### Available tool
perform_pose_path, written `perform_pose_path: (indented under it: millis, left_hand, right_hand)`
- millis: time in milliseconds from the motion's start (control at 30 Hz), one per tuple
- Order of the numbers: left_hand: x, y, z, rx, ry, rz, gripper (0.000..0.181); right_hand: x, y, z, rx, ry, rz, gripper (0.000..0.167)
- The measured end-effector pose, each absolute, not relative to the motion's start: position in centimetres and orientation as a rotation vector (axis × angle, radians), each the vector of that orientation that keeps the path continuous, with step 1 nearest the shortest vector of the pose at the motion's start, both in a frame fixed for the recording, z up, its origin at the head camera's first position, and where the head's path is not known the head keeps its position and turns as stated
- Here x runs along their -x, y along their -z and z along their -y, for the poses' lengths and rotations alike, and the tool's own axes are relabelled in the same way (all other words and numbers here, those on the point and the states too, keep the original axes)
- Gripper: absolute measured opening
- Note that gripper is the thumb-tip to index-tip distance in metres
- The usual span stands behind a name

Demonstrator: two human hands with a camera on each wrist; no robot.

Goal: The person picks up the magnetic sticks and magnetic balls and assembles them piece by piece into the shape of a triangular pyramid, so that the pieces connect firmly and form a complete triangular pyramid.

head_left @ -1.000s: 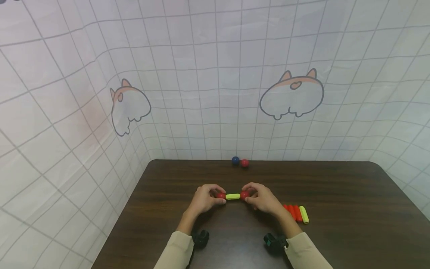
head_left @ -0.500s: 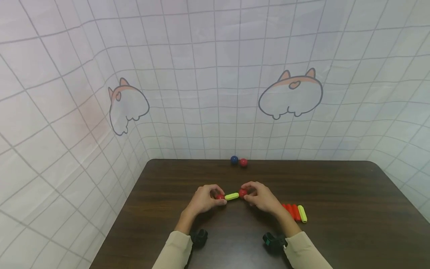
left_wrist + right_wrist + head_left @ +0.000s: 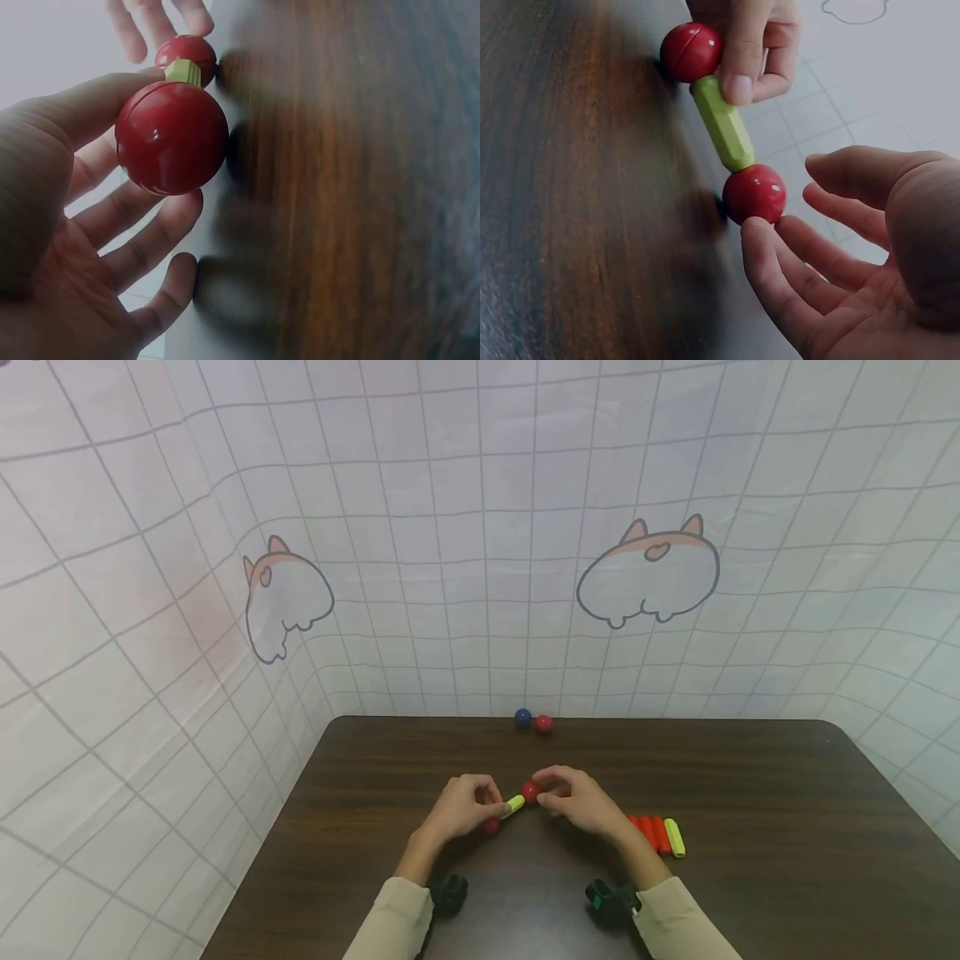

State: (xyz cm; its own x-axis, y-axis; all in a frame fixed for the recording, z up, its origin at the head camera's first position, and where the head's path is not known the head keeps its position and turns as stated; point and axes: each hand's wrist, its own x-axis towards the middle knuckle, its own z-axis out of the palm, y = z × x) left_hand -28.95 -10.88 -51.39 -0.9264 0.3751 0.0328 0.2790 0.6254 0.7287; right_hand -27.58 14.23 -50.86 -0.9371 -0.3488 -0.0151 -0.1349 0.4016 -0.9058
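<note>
A yellow-green rod (image 3: pixel 513 807) links two red balls, one at each end, on the dark tabletop. My left hand (image 3: pixel 459 806) pinches the rod close to the nearer red ball (image 3: pixel 491 827), its thumb lying along the rod's side in the right wrist view. That ball (image 3: pixel 172 139) fills the middle of the left wrist view. At the rod's other end, fingertips of my right hand (image 3: pixel 581 800) touch the farther red ball (image 3: pixel 754 195), while the right thumb stands apart from it. The rod slants away to the right.
Several red rods (image 3: pixel 651 833) lie side by side with another yellow-green rod (image 3: pixel 675 838), right of my right forearm. A blue ball (image 3: pixel 522 717) and a red ball (image 3: pixel 543 723) sit at the table's back edge, before a gridded cloth backdrop (image 3: pixel 450 568).
The rod and its balls have turned from nearly level to a slant, the left ball coming nearer. My left hand has shifted from that ball to the rod. My right thumb has come off its ball.
</note>
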Motion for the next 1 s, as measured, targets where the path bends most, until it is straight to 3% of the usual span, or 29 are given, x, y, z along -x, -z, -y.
perform_pose_path:
  millis: [133, 500, 1000]
  left_hand:
    - [28.9, 51.4, 10.8, -0.569, -1.205, -2.691, 0.015]
    - [29.0, 51.7, 10.8, -0.578, -1.197, -2.666, 0.044]
    - [28.9, 51.6, 10.5, -0.578, -1.217, -2.662, 0.048]
  right_hand:
    - [27.7, 50.6, -14.5, 0.466, 1.565, -2.441, 0.034]
    - [27.6, 48.2, -18.7, 0.474, 1.638, -2.485, 0.039]
    - [24.2, 46.7, -27.0, 0.405, 1.499, -2.716, 0.041]
